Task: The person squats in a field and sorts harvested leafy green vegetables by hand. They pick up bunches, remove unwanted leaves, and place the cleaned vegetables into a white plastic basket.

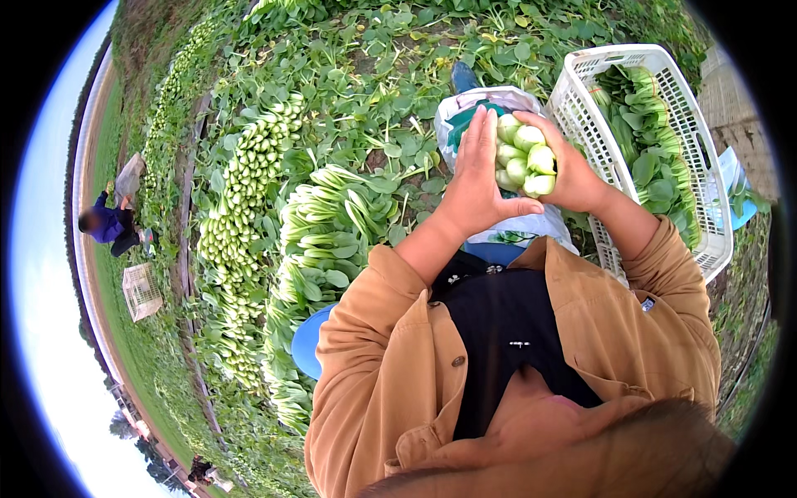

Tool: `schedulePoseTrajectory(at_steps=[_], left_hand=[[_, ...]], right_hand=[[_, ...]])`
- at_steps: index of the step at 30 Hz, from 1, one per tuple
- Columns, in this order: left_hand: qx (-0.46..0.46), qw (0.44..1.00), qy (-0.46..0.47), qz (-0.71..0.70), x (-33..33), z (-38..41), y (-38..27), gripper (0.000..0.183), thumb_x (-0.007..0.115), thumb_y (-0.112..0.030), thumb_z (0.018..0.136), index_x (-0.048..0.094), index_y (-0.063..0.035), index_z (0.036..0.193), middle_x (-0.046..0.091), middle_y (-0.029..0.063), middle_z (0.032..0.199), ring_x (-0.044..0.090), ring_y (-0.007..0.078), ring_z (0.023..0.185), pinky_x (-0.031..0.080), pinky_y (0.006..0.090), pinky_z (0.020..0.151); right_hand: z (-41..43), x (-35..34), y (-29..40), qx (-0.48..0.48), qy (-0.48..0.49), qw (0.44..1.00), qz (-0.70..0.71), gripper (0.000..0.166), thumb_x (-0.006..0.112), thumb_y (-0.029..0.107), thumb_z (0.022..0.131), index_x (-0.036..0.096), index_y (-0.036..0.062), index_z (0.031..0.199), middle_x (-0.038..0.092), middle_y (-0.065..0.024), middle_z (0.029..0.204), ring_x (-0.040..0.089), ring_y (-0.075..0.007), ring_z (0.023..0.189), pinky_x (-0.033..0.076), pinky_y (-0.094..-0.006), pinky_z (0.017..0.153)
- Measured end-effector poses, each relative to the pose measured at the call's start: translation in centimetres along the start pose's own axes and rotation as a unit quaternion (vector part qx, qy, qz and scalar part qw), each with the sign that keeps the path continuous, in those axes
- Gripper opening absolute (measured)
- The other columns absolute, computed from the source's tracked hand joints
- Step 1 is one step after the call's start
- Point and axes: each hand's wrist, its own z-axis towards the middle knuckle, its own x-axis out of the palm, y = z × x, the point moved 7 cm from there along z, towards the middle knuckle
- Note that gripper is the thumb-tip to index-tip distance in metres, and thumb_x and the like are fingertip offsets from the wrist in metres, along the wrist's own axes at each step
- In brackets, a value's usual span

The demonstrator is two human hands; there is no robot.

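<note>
A bunch of bok choy (526, 155) is held between my two hands, its pale cut stem ends facing up toward me. My left hand (482, 171) lies flat along its left side, fingers straight and thumb stretched below the stems. Around the right side curls my right hand (570, 168), its fingertips at the far edge. The leaves under the stems are mostly hidden. Beneath the bunch, a white plastic bag (523, 233) with printing covers my lap, and some dark green material (464, 121) shows beside my left fingers.
At right stands a white plastic crate (622, 162) of banded bok choy bunches (675, 149). Cut bok choy (243, 187) lies in rows at left, near a blue seat (311, 339). A dark boot (464, 78) rests ahead. Further left are a co-worker (109, 221) and another crate (142, 291).
</note>
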Motion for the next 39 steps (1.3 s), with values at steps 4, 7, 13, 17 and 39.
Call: schedulePoseTrajectory(at_steps=[4, 7, 13, 17, 39], left_hand=[[0.015, 1.0, 0.013, 0.0, 1.0, 1.4, -1.2, 0.096, 0.068, -0.063, 0.076, 0.039, -0.0031, 0.146, 0.029, 0.0297, 0.15, 0.032, 0.0502, 0.135, 0.027, 0.0531, 0.113], [0.028, 0.998, 0.024, -0.041, 1.4, 1.2, -0.4, 0.074, 0.061, -0.05, 0.086, 0.044, -0.0076, 0.145, 0.035, 0.0262, 0.146, 0.038, 0.0475, 0.129, 0.03, 0.0508, 0.111], [0.045, 0.997, 0.035, -0.057, 1.6, 0.8, 0.5, 0.085, 0.06, -0.058, 0.087, 0.034, -0.0056, 0.149, 0.033, 0.0244, 0.147, 0.037, 0.0456, 0.13, 0.03, 0.0508, 0.111], [0.051, 0.996, 0.034, -0.071, 1.5, 0.6, 0.2, 0.108, 0.063, -0.072, 0.077, 0.022, -0.0069, 0.153, 0.027, 0.0262, 0.151, 0.031, 0.0468, 0.136, 0.027, 0.0519, 0.113], [0.04, 0.978, -0.121, -0.163, 0.1, 0.0, 1.6, 0.066, 0.064, -0.053, 0.086, 0.046, -0.0066, 0.13, 0.047, 0.0215, 0.125, 0.044, 0.0411, 0.114, 0.035, 0.049, 0.103]], right_hand=[[-0.6, 0.5, 0.3, -0.023, -0.054, 0.997, -0.047, 0.094, 0.086, 0.017, 0.066, 0.035, 0.006, 0.144, 0.052, -0.0179, 0.134, 0.056, -0.033, 0.121, 0.045, -0.0395, 0.102], [-1.5, 0.9, 0.3, -0.015, -0.077, 0.995, -0.069, 0.098, 0.087, 0.018, 0.064, 0.033, 0.0037, 0.145, 0.051, -0.0192, 0.134, 0.056, -0.0343, 0.12, 0.046, -0.0407, 0.101], [-1.3, 1.3, 0.8, -0.045, -0.096, 0.991, -0.079, 0.103, 0.087, 0.018, 0.063, 0.03, 0.0038, 0.147, 0.049, -0.021, 0.136, 0.053, -0.0362, 0.123, 0.045, -0.041, 0.102], [-0.9, 1.5, 0.8, -0.023, -0.068, 0.996, -0.045, 0.097, 0.085, 0.017, 0.066, 0.032, 0.0042, 0.146, 0.05, -0.0209, 0.134, 0.054, -0.0362, 0.121, 0.044, -0.0411, 0.103], [0.5, 3.1, 0.4, 0.037, -0.046, 0.988, -0.144, 0.084, 0.079, 0.011, 0.073, 0.034, 0.0032, 0.144, 0.054, -0.0173, 0.129, 0.056, -0.0289, 0.118, 0.045, -0.0384, 0.099]])
